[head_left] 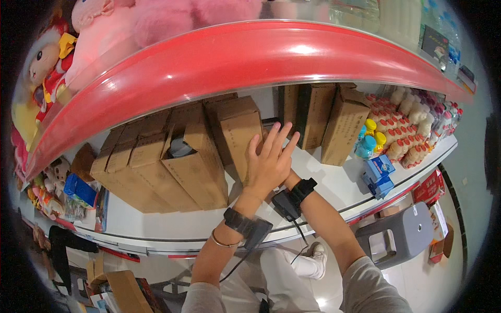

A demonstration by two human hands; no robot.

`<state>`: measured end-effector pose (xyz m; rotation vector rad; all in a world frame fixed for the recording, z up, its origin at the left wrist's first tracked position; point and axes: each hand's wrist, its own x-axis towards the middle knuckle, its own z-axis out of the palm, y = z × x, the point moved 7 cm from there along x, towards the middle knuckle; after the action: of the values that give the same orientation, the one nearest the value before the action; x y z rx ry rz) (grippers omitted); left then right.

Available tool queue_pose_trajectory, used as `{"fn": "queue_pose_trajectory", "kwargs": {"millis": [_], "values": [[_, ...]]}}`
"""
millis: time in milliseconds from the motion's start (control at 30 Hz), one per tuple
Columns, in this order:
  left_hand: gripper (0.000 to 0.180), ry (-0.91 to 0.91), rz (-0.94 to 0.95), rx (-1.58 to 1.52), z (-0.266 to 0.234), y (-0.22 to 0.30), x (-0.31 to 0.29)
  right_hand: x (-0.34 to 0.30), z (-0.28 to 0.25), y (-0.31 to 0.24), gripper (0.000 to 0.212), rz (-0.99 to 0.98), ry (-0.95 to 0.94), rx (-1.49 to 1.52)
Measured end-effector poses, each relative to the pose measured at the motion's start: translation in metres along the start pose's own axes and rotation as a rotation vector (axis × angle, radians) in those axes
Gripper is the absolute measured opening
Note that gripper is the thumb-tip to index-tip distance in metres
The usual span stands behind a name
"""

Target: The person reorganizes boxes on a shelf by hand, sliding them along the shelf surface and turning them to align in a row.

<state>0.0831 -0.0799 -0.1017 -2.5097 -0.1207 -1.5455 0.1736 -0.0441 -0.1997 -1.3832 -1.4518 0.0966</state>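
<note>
My left hand (269,166) is stretched out over the white shelf, fingers spread, at the right side of an upright brown cardboard box (241,128). It overlaps the box's edge in view; whether it presses on it I cannot tell. Most of my right hand (290,179) is hidden behind the left one, and its fingers do not show. To the left stands a row of similar boxes (151,175), one with a torn opening (181,148) showing something grey inside. Further right is another tall cardboard box (344,128) beside darker ones.
A red curved shelf edge (261,55) hangs over the boxes, with pink plush toys (167,15) above. Small drink bottles (399,130) and blue cartons (378,175) stand at the right of the white shelf (308,177). A grey stool (399,232) stands on the floor.
</note>
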Motion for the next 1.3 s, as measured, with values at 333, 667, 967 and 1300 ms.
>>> {"fn": "queue_pose_trajectory", "kwargs": {"millis": [333,667,967,1300], "values": [[0.015,0.146,0.103,-0.211,-0.009,-0.006,-0.004,0.003,0.008,-0.009,0.025,-0.227,0.068,0.009],[0.006,0.155,0.047,-0.258,-0.01,-0.027,-0.006,0.033,-0.015,-0.041,0.029,-0.201,-0.087,0.027],[0.003,0.171,0.022,-0.316,-0.012,-0.025,-0.002,0.005,-0.008,-0.014,0.035,0.594,-0.706,0.096],[0.005,0.184,-0.004,-0.311,-0.016,-0.027,-0.003,0.018,-0.006,-0.027,0.044,0.245,-0.486,-0.013]]}}
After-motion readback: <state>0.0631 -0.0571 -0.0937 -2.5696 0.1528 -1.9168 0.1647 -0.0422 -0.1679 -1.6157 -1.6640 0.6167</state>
